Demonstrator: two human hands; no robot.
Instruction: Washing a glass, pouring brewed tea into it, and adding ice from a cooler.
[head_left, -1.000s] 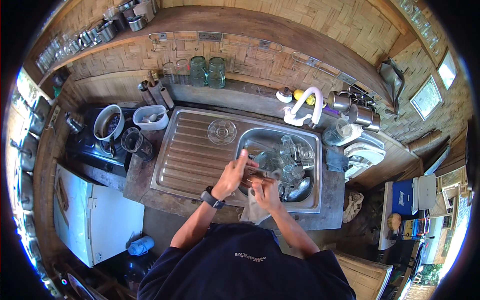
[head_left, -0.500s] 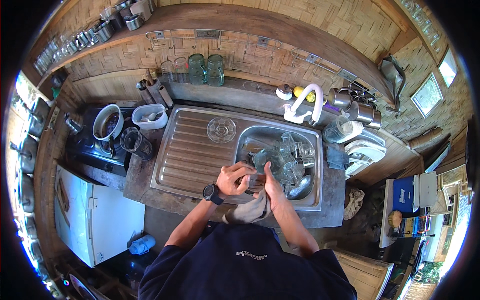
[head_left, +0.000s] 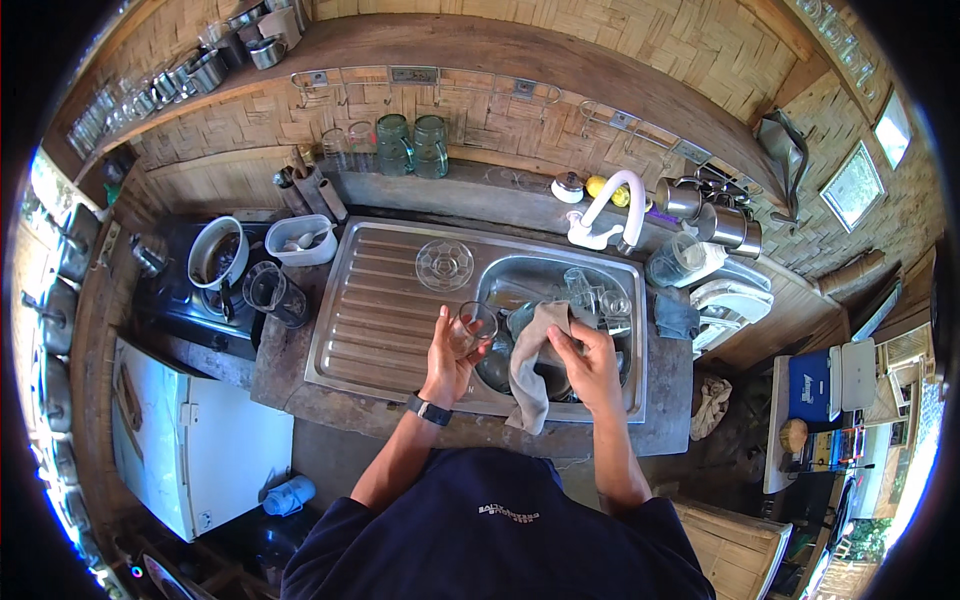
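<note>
My left hand [head_left: 453, 358] is wrapped round a clear drinking glass [head_left: 475, 322], tilted over the edge between drainboard and basin. In my right hand [head_left: 590, 362], thumb and fingers pinch a beige cloth [head_left: 535, 362] that hangs down over the basin's front edge. Below the cloth, the steel sink basin [head_left: 638, 330] holds several clear glasses [head_left: 603, 297], partly hidden by the cloth and my right hand. On the ribbed drainboard [head_left: 385, 310], a patterned glass dish [head_left: 444, 265] stands beyond my left hand.
A white curved faucet [head_left: 625, 195] rises behind the basin. Two green glass mugs [head_left: 412, 148] stand on the back ledge. Left of the sink are a dark-tinted pitcher [head_left: 275, 293], a white tub [head_left: 303, 242] and a pot [head_left: 218, 255] on the stove. Plates [head_left: 733, 300] stand at right.
My hands have moved apart. The left has shifted left with the glass, now out of the cloth; the right has moved right and lifted the cloth over the basin.
</note>
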